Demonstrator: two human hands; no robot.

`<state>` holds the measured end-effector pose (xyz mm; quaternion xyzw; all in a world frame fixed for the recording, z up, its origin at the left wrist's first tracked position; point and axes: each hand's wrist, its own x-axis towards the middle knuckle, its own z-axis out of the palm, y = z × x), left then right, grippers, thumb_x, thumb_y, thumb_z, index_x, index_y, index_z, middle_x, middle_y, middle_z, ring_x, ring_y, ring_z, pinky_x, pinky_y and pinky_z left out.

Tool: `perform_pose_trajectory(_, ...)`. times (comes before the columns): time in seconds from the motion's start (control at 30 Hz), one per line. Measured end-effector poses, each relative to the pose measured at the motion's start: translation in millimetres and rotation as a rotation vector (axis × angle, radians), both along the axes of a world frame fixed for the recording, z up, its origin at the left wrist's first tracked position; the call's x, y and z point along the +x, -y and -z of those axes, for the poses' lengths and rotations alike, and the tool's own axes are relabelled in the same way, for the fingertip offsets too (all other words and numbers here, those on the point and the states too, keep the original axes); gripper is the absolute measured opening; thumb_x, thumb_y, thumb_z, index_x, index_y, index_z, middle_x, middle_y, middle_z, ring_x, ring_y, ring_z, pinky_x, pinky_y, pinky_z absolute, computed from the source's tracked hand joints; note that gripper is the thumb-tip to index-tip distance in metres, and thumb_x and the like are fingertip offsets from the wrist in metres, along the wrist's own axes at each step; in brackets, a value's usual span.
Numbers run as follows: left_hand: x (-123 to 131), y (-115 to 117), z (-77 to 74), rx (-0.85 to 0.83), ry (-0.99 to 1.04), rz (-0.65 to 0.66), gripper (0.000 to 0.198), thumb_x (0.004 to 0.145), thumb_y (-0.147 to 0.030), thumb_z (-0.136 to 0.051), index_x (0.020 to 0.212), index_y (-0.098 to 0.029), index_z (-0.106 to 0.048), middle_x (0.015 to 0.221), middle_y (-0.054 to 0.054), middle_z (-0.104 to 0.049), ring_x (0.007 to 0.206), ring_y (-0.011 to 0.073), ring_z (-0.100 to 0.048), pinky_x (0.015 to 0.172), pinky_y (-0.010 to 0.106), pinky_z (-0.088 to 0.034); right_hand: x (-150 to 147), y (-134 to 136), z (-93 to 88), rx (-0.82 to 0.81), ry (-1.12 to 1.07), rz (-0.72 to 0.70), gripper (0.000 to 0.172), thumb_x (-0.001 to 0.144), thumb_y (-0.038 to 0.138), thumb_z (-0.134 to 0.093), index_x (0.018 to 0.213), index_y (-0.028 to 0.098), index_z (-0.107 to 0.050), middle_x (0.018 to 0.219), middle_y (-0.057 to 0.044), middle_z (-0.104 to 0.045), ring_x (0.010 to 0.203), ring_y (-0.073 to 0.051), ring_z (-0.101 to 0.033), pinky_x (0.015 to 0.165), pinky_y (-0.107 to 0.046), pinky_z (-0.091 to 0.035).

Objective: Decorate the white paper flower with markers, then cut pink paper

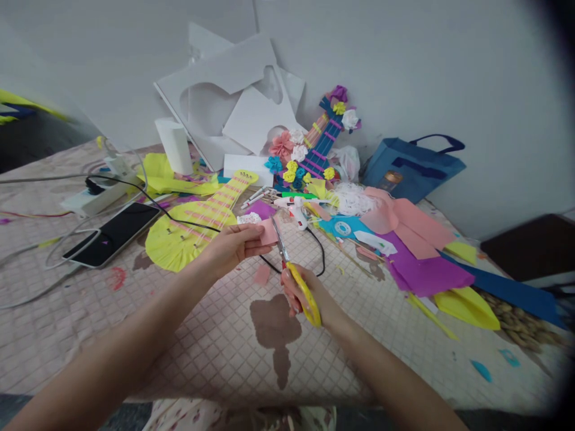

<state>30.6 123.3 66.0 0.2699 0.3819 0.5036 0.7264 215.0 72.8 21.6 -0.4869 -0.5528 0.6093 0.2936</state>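
Note:
My left hand (pixel 237 244) pinches a small piece of pink paper (pixel 269 232) over the middle of the table. In my right hand (pixel 309 290) is a pair of scissors with yellow handles (pixel 302 292), its blades at the right part of the pink paper. How far the blades are apart is hard to make out. A smaller pink scrap (pixel 262 275) lies on the tablecloth just below. Left of my left hand rests a yellow paper guitar (pixel 179 233) with pink stripes. Behind the scissors lies a white glue gun (pixel 297 211), its black cord looping beside my hands.
A phone (pixel 114 233) and a power strip (pixel 96 194) with cables lie at the left. A flower-covered blue guitar (pixel 321 146) leans on the wall near white cut-out boards (pixel 215 78). Coloured paper sheets (pixel 422 269) and a blue bag (pixel 411 167) are at the right.

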Motion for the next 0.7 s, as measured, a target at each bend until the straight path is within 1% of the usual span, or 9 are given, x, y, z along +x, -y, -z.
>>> perform_pose_trajectory(0.17, 0.1, -1.9, 5.0, -0.010, -0.011, 0.000, 0.022, 0.083, -0.003, -0.056, 0.066, -0.009, -0.068, 0.065, 0.007, -0.073, 0.064, 0.0180, -0.072, 0.069, 0.031, -0.062, -3.1, 0.2, -1.6, -0.045, 0.008, 0.016, 0.060, 0.065, 0.080, -0.055, 0.071, 0.023, -0.038, 0.040, 0.014, -0.034, 0.028, -0.004, -0.033, 0.032, -0.020, -0.045)
perform_pose_trajectory(0.27, -0.2, -3.9, 8.1, -0.021, -0.029, 0.014, 0.022, 0.084, -0.004, -0.055, 0.067, -0.008, -0.068, 0.067, 0.008, -0.073, 0.066, 0.0182, -0.072, 0.070, 0.030, -0.061, -1.8, -0.3, -1.3, -0.087, -0.036, 0.012, 0.063, 0.060, 0.082, -0.057, 0.069, 0.023, -0.037, 0.039, 0.014, -0.035, 0.027, -0.004, -0.033, 0.031, -0.020, -0.043)
perform_pose_trajectory(0.4, -2.1, -8.8, 12.6, -0.031, -0.095, 0.017, 0.016, 0.084, -0.006, -0.057, 0.073, -0.007, -0.068, 0.071, 0.009, -0.074, 0.068, 0.0177, -0.072, 0.070, 0.029, -0.061, 6.4, -4.7, -0.5, -0.220, -0.180, -0.053, 0.062, 0.066, 0.082, -0.052, 0.074, 0.021, -0.045, 0.042, 0.013, -0.036, 0.028, -0.004, -0.031, 0.031, -0.019, -0.041)
perform_pose_trajectory(0.5, -4.7, -11.1, 17.0, -0.014, -0.192, 0.038, 0.011, 0.083, -0.010, -0.061, 0.075, -0.007, -0.068, 0.073, 0.010, -0.074, 0.068, 0.0169, -0.072, 0.069, 0.026, -0.059, 13.4, -10.4, 1.9, -0.289, -0.301, -0.107, 0.063, 0.070, 0.082, -0.047, 0.077, 0.020, -0.050, 0.046, 0.010, -0.039, 0.032, -0.005, -0.034, 0.033, -0.021, -0.043)
perform_pose_trajectory(0.57, -5.8, -10.3, 19.9, 0.018, -0.270, 0.097, 0.010, 0.080, -0.017, -0.066, 0.077, -0.008, -0.069, 0.075, 0.009, -0.074, 0.068, 0.0166, -0.072, 0.067, 0.025, -0.059, 16.1, -13.6, 2.9, -0.265, -0.343, -0.085, 0.060, 0.073, 0.079, -0.048, 0.079, 0.019, -0.052, 0.049, 0.009, -0.041, 0.034, -0.006, -0.036, 0.035, -0.022, -0.043)
perform_pose_trajectory(0.7, -1.7, -3.0, 23.1, 0.136, -0.422, 0.233, 0.019, 0.074, -0.029, -0.074, 0.072, -0.011, -0.068, 0.065, 0.003, -0.069, 0.060, 0.0120, -0.067, 0.062, 0.021, -0.056, 15.6, -16.4, -1.1, -0.077, -0.302, 0.082, 0.047, 0.071, 0.065, -0.065, 0.076, 0.020, -0.050, 0.051, 0.009, -0.045, 0.037, -0.006, -0.037, 0.036, -0.020, -0.039)
